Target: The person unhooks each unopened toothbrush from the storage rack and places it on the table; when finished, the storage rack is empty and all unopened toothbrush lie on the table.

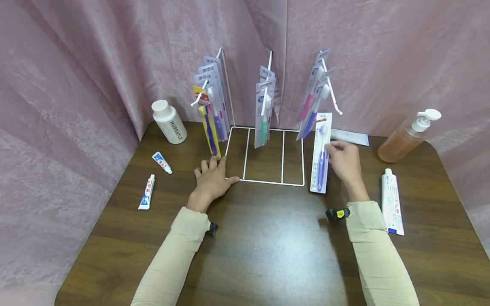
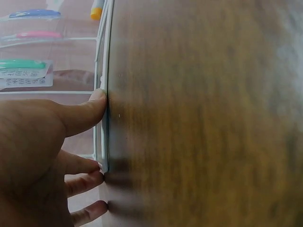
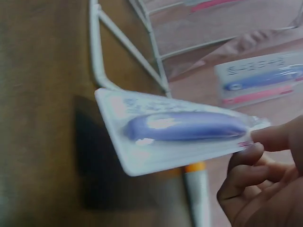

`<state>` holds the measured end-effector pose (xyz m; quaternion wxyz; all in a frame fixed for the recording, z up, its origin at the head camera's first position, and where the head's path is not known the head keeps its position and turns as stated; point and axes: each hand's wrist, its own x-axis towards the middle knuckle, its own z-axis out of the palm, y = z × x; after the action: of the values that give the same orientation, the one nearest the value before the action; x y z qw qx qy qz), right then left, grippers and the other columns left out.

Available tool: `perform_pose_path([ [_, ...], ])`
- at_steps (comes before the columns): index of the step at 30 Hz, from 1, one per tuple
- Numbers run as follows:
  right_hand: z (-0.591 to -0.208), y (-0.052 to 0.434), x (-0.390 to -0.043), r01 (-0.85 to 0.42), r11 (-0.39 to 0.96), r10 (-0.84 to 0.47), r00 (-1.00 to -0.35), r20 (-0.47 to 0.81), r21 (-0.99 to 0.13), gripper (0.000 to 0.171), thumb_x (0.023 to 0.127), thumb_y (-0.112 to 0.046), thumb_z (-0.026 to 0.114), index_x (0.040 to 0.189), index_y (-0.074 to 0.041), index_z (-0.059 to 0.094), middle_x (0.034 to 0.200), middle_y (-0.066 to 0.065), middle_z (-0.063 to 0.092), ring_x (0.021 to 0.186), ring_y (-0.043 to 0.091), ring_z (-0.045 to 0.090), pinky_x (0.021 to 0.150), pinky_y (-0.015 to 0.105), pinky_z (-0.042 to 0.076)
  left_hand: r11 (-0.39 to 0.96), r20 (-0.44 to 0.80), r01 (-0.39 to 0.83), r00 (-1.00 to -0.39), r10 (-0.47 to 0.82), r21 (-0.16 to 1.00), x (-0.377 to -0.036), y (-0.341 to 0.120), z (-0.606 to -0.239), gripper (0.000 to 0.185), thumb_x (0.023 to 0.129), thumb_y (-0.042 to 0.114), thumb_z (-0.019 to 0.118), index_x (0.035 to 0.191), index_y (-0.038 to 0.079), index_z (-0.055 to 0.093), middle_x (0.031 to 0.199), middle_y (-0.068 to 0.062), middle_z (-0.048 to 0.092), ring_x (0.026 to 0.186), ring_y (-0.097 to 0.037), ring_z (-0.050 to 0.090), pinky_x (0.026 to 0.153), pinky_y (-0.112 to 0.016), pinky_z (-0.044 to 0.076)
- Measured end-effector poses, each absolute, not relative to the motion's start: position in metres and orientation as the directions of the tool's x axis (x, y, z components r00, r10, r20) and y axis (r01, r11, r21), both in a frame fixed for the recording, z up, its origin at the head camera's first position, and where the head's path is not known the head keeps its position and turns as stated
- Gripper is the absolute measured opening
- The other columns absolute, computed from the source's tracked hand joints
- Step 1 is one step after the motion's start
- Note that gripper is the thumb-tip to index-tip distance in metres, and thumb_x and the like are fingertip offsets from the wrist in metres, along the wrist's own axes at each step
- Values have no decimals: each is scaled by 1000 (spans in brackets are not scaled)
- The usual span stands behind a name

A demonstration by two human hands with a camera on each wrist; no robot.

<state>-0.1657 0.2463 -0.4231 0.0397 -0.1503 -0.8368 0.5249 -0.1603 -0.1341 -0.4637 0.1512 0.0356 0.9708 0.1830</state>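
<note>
My right hand point(image 1: 346, 163) pinches the edge of a packaged purple toothbrush point(image 1: 315, 170) between thumb and fingers, and the pack stands upright just right of the white wire rack point(image 1: 272, 182). In the right wrist view the purple handle point(image 3: 189, 126) shows under clear plastic. My left hand point(image 1: 212, 180) rests spread at the rack's front left corner, its thumb point(image 2: 90, 111) touching the wire. Packaged toothbrushes hang on all three hooks: a blue one in a yellow pack point(image 1: 210, 131) at left front, a green one point(image 1: 264, 123) in the middle, purple and pink ones point(image 1: 311, 102) at right.
Left of the rack stand a white bottle point(image 1: 170, 123) and two small toothpaste tubes point(image 1: 162, 162). On the right lie a large toothpaste tube point(image 1: 391, 199), another tube point(image 1: 350, 137) at the back, and an amber pump bottle point(image 1: 402, 142). A pink curtain point(image 1: 153, 51) hangs behind.
</note>
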Motion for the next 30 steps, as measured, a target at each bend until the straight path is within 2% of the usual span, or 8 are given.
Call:
perform_pose_path([
  [2,-432,247,-165,261,439,278,-950,-146,-860,42,117,-23,61,139,11,74,92,-6,65,77,1,58,68,16,50,934,-273,18,-954,123,357,-159,-133,-462,99,110,58,71,183,9,25,185,-25,25,159,-52,26,128,-74,25],
  [10,-453,242,-164,340,478,217,-939,-267,-809,41,116,-22,60,136,11,74,85,-5,64,74,5,57,64,22,49,927,-275,19,-952,131,374,-161,-136,-464,98,110,59,70,183,9,26,180,-21,31,155,-50,28,127,-74,26],
  [16,-486,255,-180,378,463,221,-925,-309,-802,32,111,-23,69,116,6,80,72,-3,67,68,11,61,60,29,50,922,-283,11,-950,130,387,-163,-137,-468,99,110,59,71,183,10,26,180,-21,30,155,-50,27,128,-75,25],
  [20,-496,261,-184,387,503,237,-921,-308,-773,35,110,-29,72,116,4,82,70,-4,69,67,10,63,60,29,52,931,-282,13,-951,124,364,-161,-135,-465,98,111,59,69,183,9,24,183,-24,26,157,-52,26,127,-74,25],
  [25,-483,253,-175,399,532,290,-915,-281,-747,33,108,-30,76,111,1,86,64,-6,70,63,9,63,63,30,49,939,-284,15,-951,120,345,-158,-133,-460,96,112,57,68,183,8,25,185,-27,24,159,-54,26,129,-76,25],
  [30,-463,240,-162,399,544,321,-912,-256,-738,32,108,-25,75,113,5,85,66,-6,71,66,9,62,67,29,47,932,-290,12,-949,125,363,-159,-134,-462,97,112,58,68,183,8,25,181,-24,28,156,-52,27,129,-75,25],
])
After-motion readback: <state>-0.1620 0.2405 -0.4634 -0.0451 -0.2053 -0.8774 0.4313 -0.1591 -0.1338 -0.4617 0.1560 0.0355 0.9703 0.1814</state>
